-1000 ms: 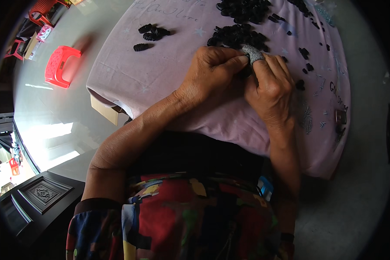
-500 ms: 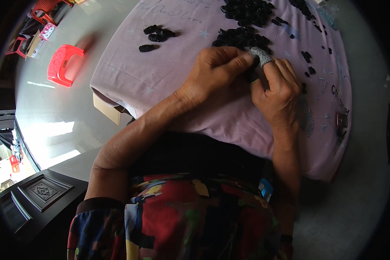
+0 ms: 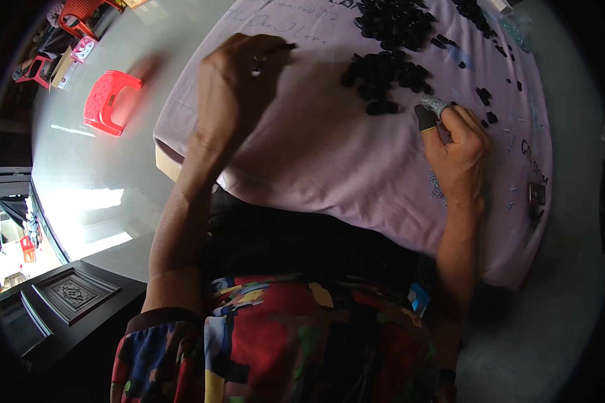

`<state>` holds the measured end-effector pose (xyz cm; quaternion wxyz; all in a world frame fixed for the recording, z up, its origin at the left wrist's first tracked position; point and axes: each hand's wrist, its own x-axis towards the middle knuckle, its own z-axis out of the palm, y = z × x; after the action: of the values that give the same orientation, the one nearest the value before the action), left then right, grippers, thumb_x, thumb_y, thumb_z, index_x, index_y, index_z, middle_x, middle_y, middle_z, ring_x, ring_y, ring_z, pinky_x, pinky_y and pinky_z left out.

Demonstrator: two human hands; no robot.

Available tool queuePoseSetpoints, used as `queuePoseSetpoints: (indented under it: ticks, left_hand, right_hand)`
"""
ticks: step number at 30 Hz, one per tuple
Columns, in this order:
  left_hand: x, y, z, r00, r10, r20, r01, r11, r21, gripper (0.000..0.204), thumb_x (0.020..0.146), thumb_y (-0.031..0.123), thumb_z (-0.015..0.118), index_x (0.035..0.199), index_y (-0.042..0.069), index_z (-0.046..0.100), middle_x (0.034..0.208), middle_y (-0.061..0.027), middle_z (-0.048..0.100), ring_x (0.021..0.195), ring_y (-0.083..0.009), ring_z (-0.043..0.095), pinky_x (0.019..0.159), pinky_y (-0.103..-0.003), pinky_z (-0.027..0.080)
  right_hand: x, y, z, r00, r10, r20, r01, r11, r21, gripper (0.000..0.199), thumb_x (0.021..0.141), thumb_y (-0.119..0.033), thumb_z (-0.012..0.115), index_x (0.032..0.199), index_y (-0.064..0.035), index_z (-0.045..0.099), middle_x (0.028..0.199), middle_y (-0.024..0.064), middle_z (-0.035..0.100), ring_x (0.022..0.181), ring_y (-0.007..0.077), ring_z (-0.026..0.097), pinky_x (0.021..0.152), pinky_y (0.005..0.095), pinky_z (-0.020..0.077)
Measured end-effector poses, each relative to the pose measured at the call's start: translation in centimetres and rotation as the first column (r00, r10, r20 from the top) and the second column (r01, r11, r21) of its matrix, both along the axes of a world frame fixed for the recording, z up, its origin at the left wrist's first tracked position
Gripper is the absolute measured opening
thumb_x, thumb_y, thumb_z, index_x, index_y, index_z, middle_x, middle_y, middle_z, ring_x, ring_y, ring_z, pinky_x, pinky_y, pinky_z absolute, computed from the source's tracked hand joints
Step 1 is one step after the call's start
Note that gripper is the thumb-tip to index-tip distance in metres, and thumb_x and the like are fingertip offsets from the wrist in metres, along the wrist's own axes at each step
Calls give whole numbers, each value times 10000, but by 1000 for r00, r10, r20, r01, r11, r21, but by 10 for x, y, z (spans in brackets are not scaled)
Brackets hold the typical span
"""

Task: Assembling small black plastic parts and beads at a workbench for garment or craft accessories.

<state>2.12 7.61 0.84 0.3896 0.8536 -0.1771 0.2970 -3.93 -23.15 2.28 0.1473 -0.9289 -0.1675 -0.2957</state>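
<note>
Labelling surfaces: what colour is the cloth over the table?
Pale lilac-pink fabric cloth with faint scribbled markings; head view.

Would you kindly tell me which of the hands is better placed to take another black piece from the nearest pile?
Probably the right hand: it rests on the lilac cloth just beside the nearest pile of black pieces. The left hand is stretched farther away, toward the cloth's left edge.

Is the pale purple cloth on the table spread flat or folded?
Spread flat: the pale purple cloth covers the tabletop, small black pieces lie on it.
</note>
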Motion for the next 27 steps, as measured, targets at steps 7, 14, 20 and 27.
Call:
queuePoseSetpoints:
  ticks: [7,14,20,27]
  left_hand:
    - [7,14,-13,982,161,-95,-153,984,87,207,876,131,727,1059,60,791,946,-158,746,820,-303,718,781,-394,564]
    - [-7,-28,0,991,-132,22,130,987,92,246,866,65,728,1108,53,767,1054,-149,748,1006,-341,692,896,-425,548]
    - [-24,-86,-27,924,-381,-26,352,822,448,424,954,193,648,1376,153,639,1479,-87,569,1399,-292,494,1122,-410,430]
    - [-20,-81,-27,906,-419,-63,420,870,258,270,911,143,688,1170,96,748,1367,-115,646,1298,-313,573,1086,-415,469]
  right_hand:
    - [4,-18,0,993,-104,63,105,994,-17,114,885,-88,736,859,-1,668,801,136,659,766,348,658,693,434,529]
    - [5,-50,-2,959,-279,46,283,951,-125,136,878,-107,669,956,-6,716,901,166,697,853,377,670,781,465,538]
    - [6,-34,-6,974,-151,-166,151,988,-15,159,832,-33,612,956,20,696,951,188,701,913,397,658,851,485,532]
    - [21,-20,-10,988,99,-115,-95,995,38,242,804,35,580,1010,12,705,1025,168,715,975,373,654,870,445,548]
